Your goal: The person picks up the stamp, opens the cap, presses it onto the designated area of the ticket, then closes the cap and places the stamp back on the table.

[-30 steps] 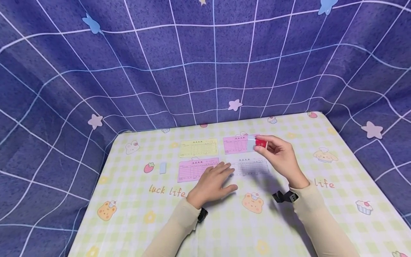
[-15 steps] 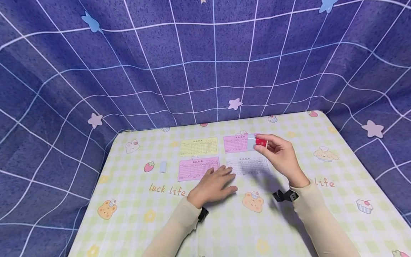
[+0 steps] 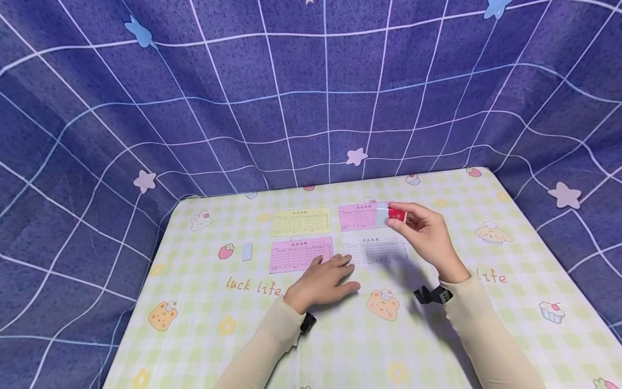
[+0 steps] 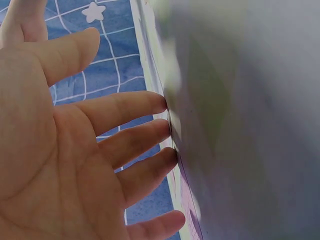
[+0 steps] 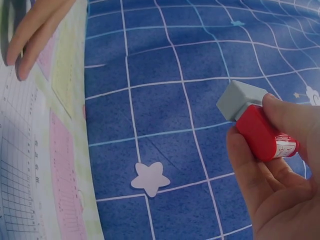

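In the head view, my right hand [image 3: 425, 235] holds a small red stamp [image 3: 397, 215] above the right-hand forms, pinched between thumb and fingers. The right wrist view shows the stamp's pale grey-blue block end [image 5: 240, 100] pointing away from the palm. My left hand [image 3: 324, 280] lies with fingers spread, fingertips touching the paper around the inner edges of the lower pink form [image 3: 293, 256] and the white form [image 3: 357, 251]. In the left wrist view the fingers [image 4: 135, 107] are nearly straight and hold nothing.
Behind those lie a yellow form [image 3: 300, 222] and another pink form [image 3: 356, 218], partly covered by the stamp from this angle. A small light-blue rectangular piece [image 3: 247, 252] lies left of the forms. A blue curtain [image 3: 272, 108] hangs behind the checked tablecloth [image 3: 194, 346].
The left fingers have drawn back slightly toward the person, showing more of the white form. The right hand keeps holding the stamp in nearly the same place.
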Demonstrator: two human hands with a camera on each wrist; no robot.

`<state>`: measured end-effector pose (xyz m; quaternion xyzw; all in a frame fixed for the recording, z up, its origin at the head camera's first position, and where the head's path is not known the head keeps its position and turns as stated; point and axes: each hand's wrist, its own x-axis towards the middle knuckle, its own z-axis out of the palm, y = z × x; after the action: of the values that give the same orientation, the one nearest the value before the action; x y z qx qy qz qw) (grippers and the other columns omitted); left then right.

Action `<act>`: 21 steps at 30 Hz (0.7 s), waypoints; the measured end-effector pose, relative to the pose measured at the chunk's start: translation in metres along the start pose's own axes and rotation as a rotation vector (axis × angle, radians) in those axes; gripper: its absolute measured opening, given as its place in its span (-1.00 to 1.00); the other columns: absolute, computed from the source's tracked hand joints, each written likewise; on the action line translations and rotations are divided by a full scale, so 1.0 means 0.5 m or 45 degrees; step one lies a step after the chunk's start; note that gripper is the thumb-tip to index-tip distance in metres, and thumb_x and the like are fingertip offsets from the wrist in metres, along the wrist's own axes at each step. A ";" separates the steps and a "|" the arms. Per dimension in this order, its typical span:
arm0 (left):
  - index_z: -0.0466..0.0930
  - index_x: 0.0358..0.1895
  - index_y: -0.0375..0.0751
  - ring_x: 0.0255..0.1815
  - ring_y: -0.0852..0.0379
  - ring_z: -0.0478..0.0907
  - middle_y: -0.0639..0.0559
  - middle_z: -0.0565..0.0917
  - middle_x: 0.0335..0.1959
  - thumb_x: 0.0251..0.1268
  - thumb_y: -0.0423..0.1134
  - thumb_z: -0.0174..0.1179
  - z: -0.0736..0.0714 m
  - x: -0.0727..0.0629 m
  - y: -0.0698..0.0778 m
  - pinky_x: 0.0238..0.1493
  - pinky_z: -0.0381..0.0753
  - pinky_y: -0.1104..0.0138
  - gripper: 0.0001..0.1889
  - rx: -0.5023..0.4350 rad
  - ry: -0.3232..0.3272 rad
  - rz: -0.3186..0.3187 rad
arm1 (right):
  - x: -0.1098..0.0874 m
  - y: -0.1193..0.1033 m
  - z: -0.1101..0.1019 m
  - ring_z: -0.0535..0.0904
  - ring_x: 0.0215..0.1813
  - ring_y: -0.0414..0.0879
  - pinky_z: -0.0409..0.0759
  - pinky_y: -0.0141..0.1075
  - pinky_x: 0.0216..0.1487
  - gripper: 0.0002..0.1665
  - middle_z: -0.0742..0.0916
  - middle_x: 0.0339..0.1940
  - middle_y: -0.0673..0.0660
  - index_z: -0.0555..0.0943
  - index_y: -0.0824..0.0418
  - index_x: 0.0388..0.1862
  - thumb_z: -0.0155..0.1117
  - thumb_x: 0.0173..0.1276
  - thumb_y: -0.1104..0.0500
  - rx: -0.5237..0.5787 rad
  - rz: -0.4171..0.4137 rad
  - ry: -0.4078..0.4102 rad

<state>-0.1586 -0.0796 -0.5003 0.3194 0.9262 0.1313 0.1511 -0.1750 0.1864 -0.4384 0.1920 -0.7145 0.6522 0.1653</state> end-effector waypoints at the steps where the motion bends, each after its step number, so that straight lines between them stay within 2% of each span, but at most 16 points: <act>1: 0.47 0.55 -0.04 0.66 0.03 0.21 0.06 0.34 0.63 0.60 0.35 -0.04 0.000 0.000 0.000 0.60 0.11 -0.23 -0.28 0.001 -0.002 -0.002 | 0.000 0.000 -0.001 0.73 -0.25 -0.27 0.69 -0.48 -0.19 -0.58 0.84 -0.22 -0.04 0.66 0.54 0.15 0.38 0.31 0.61 -0.015 0.004 0.003; 5: 0.46 0.55 -0.03 0.66 0.04 0.21 0.06 0.33 0.64 0.59 0.37 -0.05 0.002 0.001 -0.001 0.60 0.09 -0.24 -0.27 0.002 -0.005 -0.009 | 0.002 -0.001 -0.008 0.74 -0.22 -0.26 0.68 -0.48 -0.19 -0.52 0.82 -0.19 -0.05 0.61 0.51 0.21 0.40 0.30 0.59 -0.043 0.021 0.011; 9: 0.46 0.56 -0.03 0.66 0.04 0.20 0.06 0.32 0.64 0.58 0.37 -0.04 0.003 0.002 -0.002 0.60 0.10 -0.24 -0.27 0.004 -0.002 -0.008 | 0.005 -0.003 -0.017 0.69 -0.29 -0.26 0.58 -0.51 -0.36 -0.48 0.80 -0.19 -0.06 0.48 0.53 0.18 0.42 0.27 0.60 -0.035 0.062 0.016; 11: 0.45 0.56 -0.03 0.67 0.04 0.20 0.07 0.32 0.64 0.58 0.37 -0.04 0.002 0.001 -0.003 0.60 0.09 -0.24 -0.27 0.002 -0.004 -0.008 | 0.005 -0.004 -0.023 0.67 -0.32 -0.25 0.57 -0.50 -0.38 -0.48 0.80 -0.20 -0.07 0.44 0.53 0.15 0.44 0.26 0.59 -0.044 0.081 0.015; 17: 0.43 0.57 -0.03 0.67 0.04 0.18 0.07 0.30 0.65 0.58 0.37 -0.03 0.001 0.000 -0.003 0.61 0.07 -0.23 -0.26 -0.010 -0.015 -0.008 | 0.007 -0.006 -0.036 0.70 -0.28 -0.23 0.64 -0.48 -0.23 -0.56 0.81 -0.23 -0.08 0.52 0.49 0.06 0.48 0.25 0.56 -0.093 0.086 0.020; 21: 0.43 0.58 -0.03 0.68 0.04 0.17 0.07 0.29 0.66 0.57 0.38 -0.02 0.003 0.001 -0.003 0.61 0.07 -0.23 -0.25 -0.014 -0.018 -0.013 | 0.009 -0.005 -0.040 0.70 -0.26 -0.22 0.64 -0.48 -0.21 -0.57 0.82 -0.23 -0.05 0.60 0.47 0.06 0.49 0.23 0.57 -0.107 0.065 0.029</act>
<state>-0.1593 -0.0805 -0.5023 0.3146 0.9261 0.1333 0.1600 -0.1780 0.2057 -0.4322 0.1591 -0.7440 0.6278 0.1645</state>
